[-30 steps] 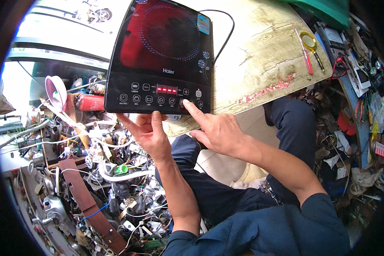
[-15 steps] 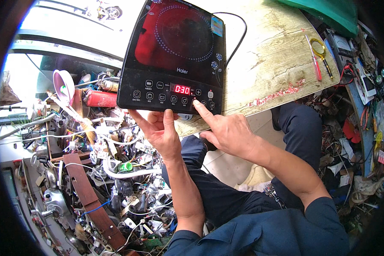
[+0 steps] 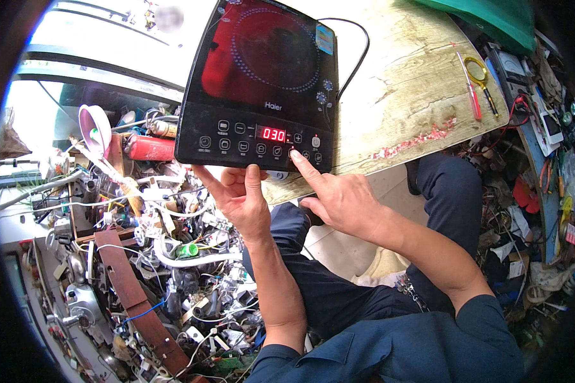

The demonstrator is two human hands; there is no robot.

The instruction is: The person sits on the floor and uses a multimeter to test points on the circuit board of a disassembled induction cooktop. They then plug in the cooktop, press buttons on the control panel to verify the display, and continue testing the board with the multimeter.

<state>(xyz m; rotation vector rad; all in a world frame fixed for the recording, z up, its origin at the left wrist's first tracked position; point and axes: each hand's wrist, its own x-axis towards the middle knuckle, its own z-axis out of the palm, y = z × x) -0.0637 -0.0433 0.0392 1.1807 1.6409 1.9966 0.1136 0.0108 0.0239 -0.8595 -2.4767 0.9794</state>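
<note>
- Far left: pink bowl [image 3: 92, 127], smooth and round-rimmed, beside a red cylinder [image 3: 150, 147]. Below these, a brown board [image 3: 119, 274], flat and long, lies along a heap of scrap parts [image 3: 217, 300]: hard plastic, metal, tangled wire.
- Left hand [image 3: 239, 198]: at the cooker's front edge, thumb against the rim, index finger reaching underneath. Reads as clamped on that edge; the finger ends are hidden.
- Cooker [image 3: 262, 96]: over the near left part of the table, control panel toward the person. Flat, glossy black slab with rounded corners, dotted ring on top, red sheen across the surface.
- Progress: power is on; the display [image 3: 273, 134] shows lit red digits. Cannot tell whether the button press has registered; with the fingertip at the panel, I judge the pressing unfinished.
- Right hand [image 3: 345, 198]: index finger extended to the button row, thumb apart, nothing gripped.
- Black cord [image 3: 367, 48]: thin, curving beside the cooker.
- Table [image 3: 415, 76]: pale wood grain, stained, curved edge; red crumbs [image 3: 421, 142] scattered near its front.
- Right: slim screwdriver [image 3: 474, 102], red handle, just beside a magnifying glass [image 3: 476, 71] with a round yellow rim.
</note>
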